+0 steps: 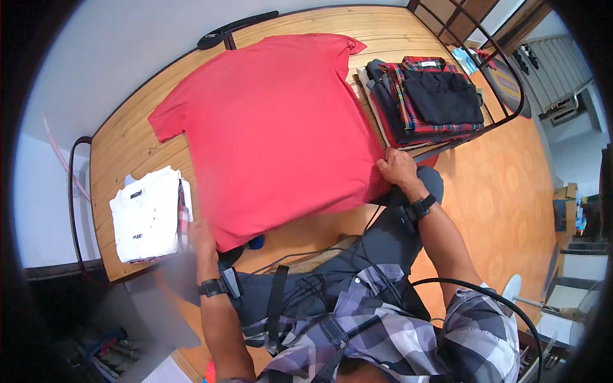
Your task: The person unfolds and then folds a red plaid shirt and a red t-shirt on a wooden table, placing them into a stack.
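Observation:
A red short-sleeved T-shirt [287,129] lies spread on a slatted wooden bed platform [158,91], its sleeves towards the far edge and its hem overhanging the near edge. My right hand [398,167] grips the hem's right corner, fingers closed on the cloth. At the hem's left corner is my left hand [202,237], beside a folded white shirt; it is slightly blurred, and whether its fingers hold the cloth is unclear. The folded white shirt [148,215] lies on other folded clothes at the left. Right of the T-shirt, folded dark shorts [440,98] top a stack with red plaid shirts [412,62].
A black metal rail [519,91] rises at the platform's right end, another [72,191] at the left. A black belt-like item [239,29] lies along the far edge by the wall. Black cables [368,253] cross my lap. A cardboard box [566,206] stands at the far right.

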`<state>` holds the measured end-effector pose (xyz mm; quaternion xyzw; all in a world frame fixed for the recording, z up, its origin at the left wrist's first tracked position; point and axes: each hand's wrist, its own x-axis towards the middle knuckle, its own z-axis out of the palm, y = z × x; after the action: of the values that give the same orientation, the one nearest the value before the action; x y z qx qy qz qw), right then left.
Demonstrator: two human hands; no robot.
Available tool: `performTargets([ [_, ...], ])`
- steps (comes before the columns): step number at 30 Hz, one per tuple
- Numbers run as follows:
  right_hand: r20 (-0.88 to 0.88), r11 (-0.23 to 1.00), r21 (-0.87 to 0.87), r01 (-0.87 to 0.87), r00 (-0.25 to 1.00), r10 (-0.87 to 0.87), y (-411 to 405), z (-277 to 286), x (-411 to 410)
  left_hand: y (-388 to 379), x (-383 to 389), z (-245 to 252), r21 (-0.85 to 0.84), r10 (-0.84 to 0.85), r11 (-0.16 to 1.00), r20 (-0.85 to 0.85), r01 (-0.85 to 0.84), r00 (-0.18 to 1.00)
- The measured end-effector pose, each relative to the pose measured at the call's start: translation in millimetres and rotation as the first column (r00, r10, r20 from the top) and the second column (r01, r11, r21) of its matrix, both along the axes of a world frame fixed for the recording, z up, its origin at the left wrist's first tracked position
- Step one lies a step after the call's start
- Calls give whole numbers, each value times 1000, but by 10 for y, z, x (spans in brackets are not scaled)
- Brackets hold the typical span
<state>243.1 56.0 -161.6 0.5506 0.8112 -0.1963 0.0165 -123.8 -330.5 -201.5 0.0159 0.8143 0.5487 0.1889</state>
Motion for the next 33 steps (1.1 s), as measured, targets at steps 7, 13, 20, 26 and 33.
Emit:
performTargets([
  [7,22,998,-21,-61,998,62,-34,111,-55,-183,-60,-197,50,77,996,-139,-71,987],
  [13,-59,973,-32,-228,972,226,-73,4,-253,-784,-326,-673,-207,-300,949,-342,240,891],
  [20,-69,973,70,-220,972,225,86,-237,137,-163,51,-80,-148,-88,986,-92,74,992],
  [26,-86,986,45,-158,983,161,106,-163,112,-88,168,100,115,10,993,141,-26,990],
  [33,-307,950,-276,-147,950,58,177,-200,147,-139,246,395,255,-254,950,298,180,920],
])
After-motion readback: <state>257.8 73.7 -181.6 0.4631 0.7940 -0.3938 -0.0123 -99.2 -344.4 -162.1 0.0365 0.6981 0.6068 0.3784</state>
